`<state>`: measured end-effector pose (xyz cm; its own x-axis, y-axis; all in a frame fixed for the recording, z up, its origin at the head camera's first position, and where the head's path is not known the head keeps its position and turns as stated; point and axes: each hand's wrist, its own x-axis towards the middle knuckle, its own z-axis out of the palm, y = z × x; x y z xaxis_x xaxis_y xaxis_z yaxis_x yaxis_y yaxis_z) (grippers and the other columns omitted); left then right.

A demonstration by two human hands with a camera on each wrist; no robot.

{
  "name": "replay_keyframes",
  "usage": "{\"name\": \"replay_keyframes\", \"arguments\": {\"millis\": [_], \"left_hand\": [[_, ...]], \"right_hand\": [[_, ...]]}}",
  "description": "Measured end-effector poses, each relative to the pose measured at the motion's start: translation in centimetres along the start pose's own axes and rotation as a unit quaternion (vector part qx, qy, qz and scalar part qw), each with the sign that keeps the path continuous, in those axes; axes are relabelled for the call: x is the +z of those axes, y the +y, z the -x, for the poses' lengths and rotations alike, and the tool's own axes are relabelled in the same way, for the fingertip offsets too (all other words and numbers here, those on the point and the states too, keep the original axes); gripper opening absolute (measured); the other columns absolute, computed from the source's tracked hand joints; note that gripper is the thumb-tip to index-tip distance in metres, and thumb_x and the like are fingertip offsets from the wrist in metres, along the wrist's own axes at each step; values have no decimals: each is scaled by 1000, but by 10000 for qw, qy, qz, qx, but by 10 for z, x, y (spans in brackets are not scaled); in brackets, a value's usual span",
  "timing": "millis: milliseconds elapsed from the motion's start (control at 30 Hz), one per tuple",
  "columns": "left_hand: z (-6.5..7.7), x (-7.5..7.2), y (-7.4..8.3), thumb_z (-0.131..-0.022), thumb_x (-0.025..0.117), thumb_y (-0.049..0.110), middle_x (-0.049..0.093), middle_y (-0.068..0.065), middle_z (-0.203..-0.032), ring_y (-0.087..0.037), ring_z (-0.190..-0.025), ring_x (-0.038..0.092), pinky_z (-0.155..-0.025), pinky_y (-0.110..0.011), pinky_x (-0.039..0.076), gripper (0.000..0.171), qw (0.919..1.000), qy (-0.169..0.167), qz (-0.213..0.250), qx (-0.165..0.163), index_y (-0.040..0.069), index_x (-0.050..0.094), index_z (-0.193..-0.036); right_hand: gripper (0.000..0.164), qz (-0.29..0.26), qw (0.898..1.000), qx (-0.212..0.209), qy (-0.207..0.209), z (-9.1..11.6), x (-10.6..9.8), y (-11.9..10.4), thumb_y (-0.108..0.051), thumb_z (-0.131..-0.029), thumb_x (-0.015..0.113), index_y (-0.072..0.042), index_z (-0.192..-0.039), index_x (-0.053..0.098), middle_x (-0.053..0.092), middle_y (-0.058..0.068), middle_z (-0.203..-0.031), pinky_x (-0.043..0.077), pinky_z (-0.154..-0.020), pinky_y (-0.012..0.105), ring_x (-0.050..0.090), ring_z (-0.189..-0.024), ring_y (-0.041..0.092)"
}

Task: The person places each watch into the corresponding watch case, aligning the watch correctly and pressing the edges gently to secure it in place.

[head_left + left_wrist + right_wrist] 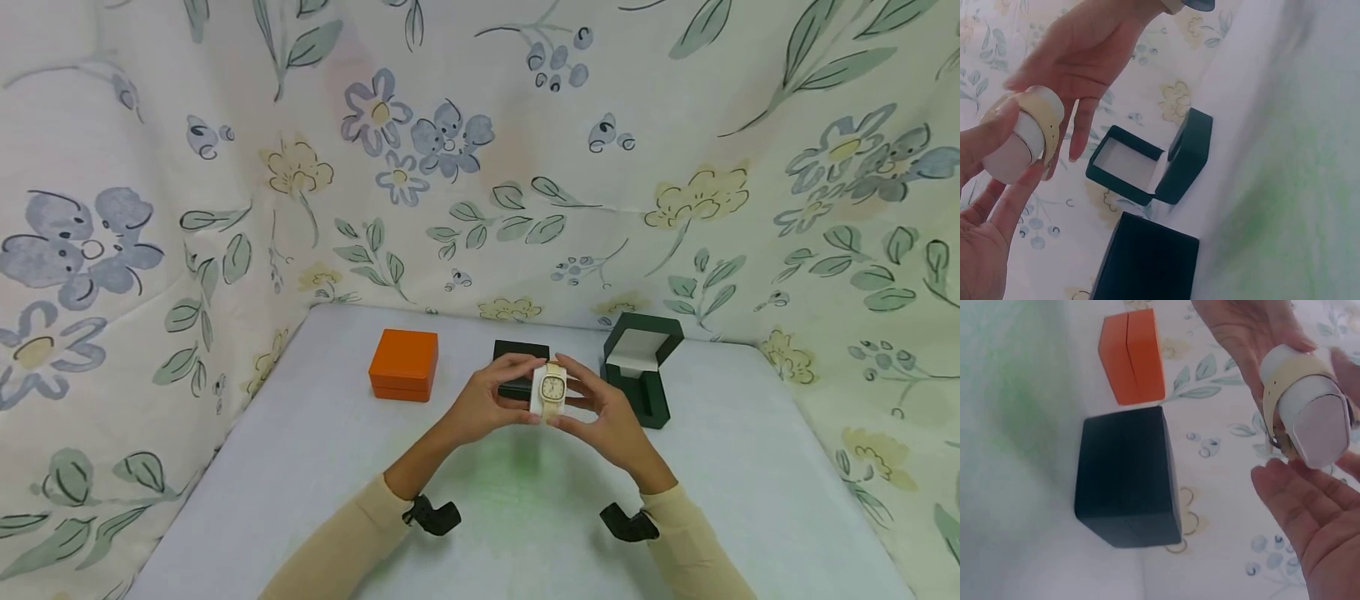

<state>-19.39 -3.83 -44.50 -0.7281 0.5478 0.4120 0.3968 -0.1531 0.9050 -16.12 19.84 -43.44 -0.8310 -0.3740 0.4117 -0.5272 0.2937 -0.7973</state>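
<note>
A wristwatch [553, 387] with a cream strap and squarish pale dial is wrapped round a white cushion [1009, 156]. My left hand [491, 400] holds one end of the cushion between thumb and fingers. From the other side my right hand [603, 412] grips the watch and cushion, its thumb low by the strap and its index finger near the top. In the right wrist view the strap's buckle [1274, 442] shows under the cushion. Behind the hands a black box [522, 347] is partly hidden. To the right, a dark green box [651, 398] stands with its lid up, showing a white lid lining.
An orange box [403, 365], lid down, sits left of the hands. All three boxes stand toward the back of the white table [300, 467]. A floral cloth [480, 275] hangs behind and at both sides. A dark wrist camera is strapped on each sleeve.
</note>
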Motion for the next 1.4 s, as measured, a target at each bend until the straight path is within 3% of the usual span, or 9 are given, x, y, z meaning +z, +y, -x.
{"name": "replay_keyframes", "arguments": {"millis": [100,233,467,667,800,1033,1100,1233,1400], "left_hand": [[-3,0,-1,-81,82,-4,45,-6,-145,-28,-129,53,-88,-37,60,75,9997,105,-163,-121,7,51,-149],[-7,2,-2,-81,82,-4,45,-7,-146,-28,-127,53,-87,-37,60,76,9994,183,-163,-251,11,52,-149],[-19,12,-7,-80,84,-2,48,-3,-144,-22,-124,53,-87,-34,60,77,9992,171,-185,-308,17,54,-149],[-30,24,-14,-80,84,-1,49,-7,-147,-34,-128,54,-84,-32,61,78,9990,203,-297,-266,16,53,-150],[-34,30,-21,-81,83,-1,47,-7,-150,-35,-130,53,-87,-30,60,80,9987,189,-341,-336,16,50,-151],[-41,36,-29,-82,82,-3,45,-7,-150,-27,-132,53,-90,-29,58,83,9984,-17,-403,-390,15,45,-155],[-42,39,-32,-82,81,-3,46,-8,-150,-27,-132,53,-91,-27,58,82,9983,-2,-471,-345,14,45,-154],[-47,47,-39,-82,81,-3,47,-8,-150,-27,-132,54,-91,-26,57,80,9981,118,-500,-339,11,46,-153],[-53,58,-44,-82,79,-7,47,-8,-153,-26,-134,53,-92,-24,57,79,9977,298,-401,-467,8,46,-152]], "right_hand": [[91,305,9992,-268,18,2,-4,1,-6,-79,87,-17,-156,41,47,8,-153,56,-96,44,56,-130,22],[90,571,9976,-383,45,4,-9,1,1,-75,87,-10,-153,44,49,13,-150,57,-95,39,55,-128,12],[85,861,9958,-297,118,6,-20,-14,13,-71,86,6,-146,46,51,22,-144,56,-92,42,59,-123,26],[80,734,9967,-302,180,9,-33,-22,14,-71,85,10,-142,49,55,25,-137,55,-94,24,57,-122,13],[79,513,9985,-139,146,10,-41,-15,14,-73,84,10,-143,48,55,25,-138,53,-96,20,55,-124,6],[81,491,9984,259,128,16,-50,8,11,-75,84,6,-147,46,54,22,-141,53,-97,41,53,-125,2],[83,528,9981,305,118,17,-53,20,9,-75,84,3,-149,46,53,20,-143,52,-98,42,52,-126,2],[85,655,9969,420,123,19,-60,38,5,-77,85,-5,-151,46,53,14,-145,52,-100,34,50,-128,-1],[84,712,9963,478,107,21,-67,47,0,-78,85,-6,-152,45,53,15,-146,51,-100,24,49,-127,-6]]}}
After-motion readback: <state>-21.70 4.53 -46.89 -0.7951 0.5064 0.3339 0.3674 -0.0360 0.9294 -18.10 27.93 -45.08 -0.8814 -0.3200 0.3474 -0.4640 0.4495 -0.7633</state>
